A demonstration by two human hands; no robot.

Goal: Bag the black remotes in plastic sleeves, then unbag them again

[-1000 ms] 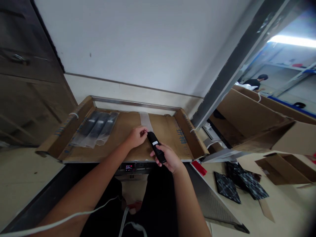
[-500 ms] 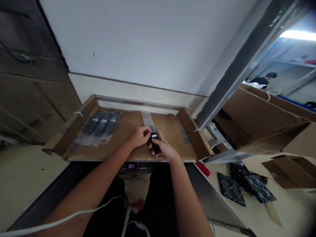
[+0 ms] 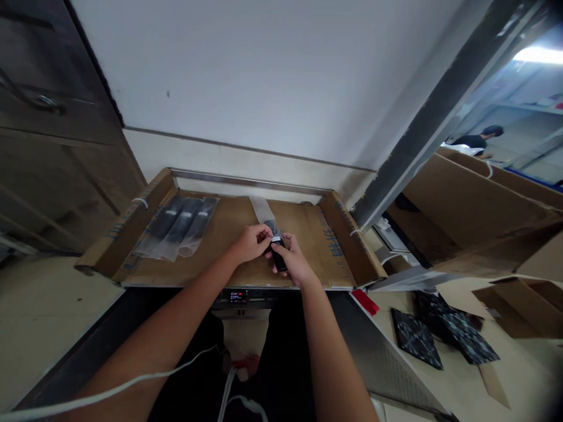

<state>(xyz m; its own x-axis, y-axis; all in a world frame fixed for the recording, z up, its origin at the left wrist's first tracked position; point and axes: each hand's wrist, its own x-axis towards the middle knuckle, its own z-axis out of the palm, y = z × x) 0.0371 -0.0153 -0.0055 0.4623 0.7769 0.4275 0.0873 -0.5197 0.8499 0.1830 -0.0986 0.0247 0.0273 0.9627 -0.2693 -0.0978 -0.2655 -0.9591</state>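
Note:
My right hand [image 3: 293,262] grips a slim black remote-like device [image 3: 278,253] with a white label, its far end inside a clear plastic sleeve [image 3: 263,210]. My left hand [image 3: 251,242] pinches the open mouth of that sleeve. Both hands meet over the brown cardboard sheet [image 3: 229,231] that covers the bench. Three more black devices in clear sleeves [image 3: 181,225] lie side by side at the left of the cardboard.
A small lit display [image 3: 238,296] sits under the bench's front edge. Black patterned sheets [image 3: 440,337] lie on the table at right, with open cardboard boxes [image 3: 479,205] behind. A dark cabinet [image 3: 53,129] stands left. Another person [image 3: 479,140] sits far right. White cables [image 3: 176,375] cross my lap.
My right hand has pushed the black device forward, away from me, so that its far end has gone into the clear sleeve held by my left hand.

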